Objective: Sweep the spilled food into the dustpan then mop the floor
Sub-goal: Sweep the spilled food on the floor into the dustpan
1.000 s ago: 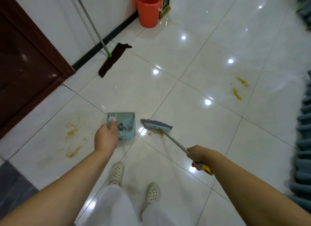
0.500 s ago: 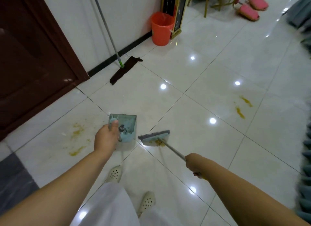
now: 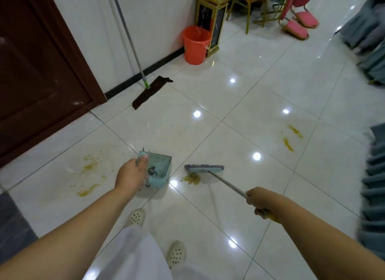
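Two feet in white perforated clogs (image 3: 136, 217) stand nearest on the pale tiled floor (image 3: 239, 117), under white trousers.

Left hand (image 3: 131, 176): fingers curled round the handle of one light-blue dustpan (image 3: 159, 169), thumb up along the handle top. The pan sits just beside a tile joint, with a dark clump of debris inside and a comb-toothed near edge.

Right hand (image 3: 257, 200): fingers clenched round the grey shaft of one broom (image 3: 205, 168), with a yellow grip end showing behind the hand. The broom's blue head lies just right of the dustpan, apart from it.

One small heap of spilled food (image 3: 191, 178), yellowish crumbs, lies on the floor just in front of the broom head on the near side, between head and dustpan, well ahead of both hands, touching neither.

Yellow smears (image 3: 89, 175) count two patches: one to the left of the dustpan, spread over one tile, and a pair of streaks (image 3: 290, 138) farther right.

Farther off, one flat mop (image 3: 150, 90) rests with its dark cloth on the floor by the black skirting and its pole leaning on the white wall, beside a dark red door (image 3: 37, 71).

One orange bucket (image 3: 195, 45) stands against the wall; contents cannot be seen. A gold-framed stand (image 3: 212, 19) touches it. Pink chairs (image 3: 295, 10) stand beyond.
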{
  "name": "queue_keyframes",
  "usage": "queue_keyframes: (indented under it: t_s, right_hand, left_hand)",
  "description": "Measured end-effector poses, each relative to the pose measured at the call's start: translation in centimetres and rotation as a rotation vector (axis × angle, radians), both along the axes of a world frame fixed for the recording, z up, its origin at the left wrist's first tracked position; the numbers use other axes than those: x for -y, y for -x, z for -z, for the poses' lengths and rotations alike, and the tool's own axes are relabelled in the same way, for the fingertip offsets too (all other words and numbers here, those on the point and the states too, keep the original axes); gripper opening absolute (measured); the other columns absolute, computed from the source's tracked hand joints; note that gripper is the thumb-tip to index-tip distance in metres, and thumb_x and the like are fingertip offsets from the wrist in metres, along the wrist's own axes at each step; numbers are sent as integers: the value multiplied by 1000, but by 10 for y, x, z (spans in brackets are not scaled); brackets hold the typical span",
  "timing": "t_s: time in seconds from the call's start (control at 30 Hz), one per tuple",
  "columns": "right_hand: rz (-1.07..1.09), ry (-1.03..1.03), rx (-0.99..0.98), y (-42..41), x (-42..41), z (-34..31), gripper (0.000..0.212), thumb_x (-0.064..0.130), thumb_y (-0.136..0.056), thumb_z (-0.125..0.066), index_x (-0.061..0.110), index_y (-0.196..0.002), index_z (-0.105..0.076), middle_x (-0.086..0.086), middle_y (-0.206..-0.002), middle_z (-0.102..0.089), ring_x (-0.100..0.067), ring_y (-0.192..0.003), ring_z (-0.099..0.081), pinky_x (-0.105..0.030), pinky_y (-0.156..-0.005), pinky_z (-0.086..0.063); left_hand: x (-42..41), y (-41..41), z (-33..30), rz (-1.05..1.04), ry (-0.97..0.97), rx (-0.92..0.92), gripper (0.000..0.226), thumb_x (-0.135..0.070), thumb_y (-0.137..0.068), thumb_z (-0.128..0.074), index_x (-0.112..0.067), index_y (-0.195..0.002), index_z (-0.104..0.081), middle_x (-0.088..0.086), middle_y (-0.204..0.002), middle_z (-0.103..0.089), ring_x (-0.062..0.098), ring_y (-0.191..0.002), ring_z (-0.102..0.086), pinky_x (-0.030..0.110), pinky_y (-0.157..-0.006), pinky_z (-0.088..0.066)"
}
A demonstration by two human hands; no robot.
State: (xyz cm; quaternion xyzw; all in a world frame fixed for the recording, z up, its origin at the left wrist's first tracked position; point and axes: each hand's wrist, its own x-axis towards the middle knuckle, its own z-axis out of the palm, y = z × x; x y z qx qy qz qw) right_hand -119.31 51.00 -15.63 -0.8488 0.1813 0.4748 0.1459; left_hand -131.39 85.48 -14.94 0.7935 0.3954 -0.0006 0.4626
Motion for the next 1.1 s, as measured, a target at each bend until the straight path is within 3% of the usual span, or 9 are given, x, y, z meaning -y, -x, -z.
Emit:
queue_keyframes:
  t_s: [0.17,0.37,0.5,0.63,0.9,1.1]
  right_hand:
    - [218,-49,-82,-19,15,7,28,15,-96,-46,-2,-118,-46,-13,-67,-51,-14,-37,-40,-17,-36,-38]
    - [377,-147,-56,-20,22,18,18,17,-96,-51,0,-91,-47,-17,-73,-56,-15,-38,-46,-19,-35,-42]
    - [513,-220,-56,-18,14,27,17,15,-97,-52,-1,-94,-47,-20,-73,-55,-14,-28,-47,-17,-31,-41]
    - [610,-294,-86,-8,-4,37,19,11,-97,-50,-4,-108,-44,-22,-76,-53,-14,-30,-46,-16,-31,-42]
    - [484,-287,-147,44,-54,45,10,7,-98,-46,1,-106,-48,-20,-81,-54,-17,-55,-52,-16,-35,-43]
    - [402,-275,-277,82,-65,41,24,11,-92,-50,4,-115,-53,-16,-79,-57,-15,-45,-50,-18,-39,-41]
  left_hand:
    - [2,11,4,46,97,-22,53,-51,-96,-37,-6,-73,-53,8,-56,-53,21,-42,-45,26,-45,-38]
    - [2,22,11,173,170,-128,49,-49,-97,-37,-8,-76,-53,4,-56,-52,11,-34,-40,20,-33,-33]
    - [0,28,15,269,206,-203,45,-44,-98,-39,-8,-74,-52,5,-55,-51,14,-37,-40,22,-35,-34]
    - [-3,30,21,323,215,-246,42,-40,-99,-41,-8,-73,-49,4,-52,-50,14,-34,-39,20,-33,-32]
    - [-7,22,37,358,167,-304,44,-45,-98,-40,-11,-72,-50,3,-51,-49,15,-38,-40,20,-36,-33]
    - [-8,13,36,397,200,-341,44,-47,-98,-37,-11,-74,-47,5,-56,-46,18,-45,-38,20,-40,-32]
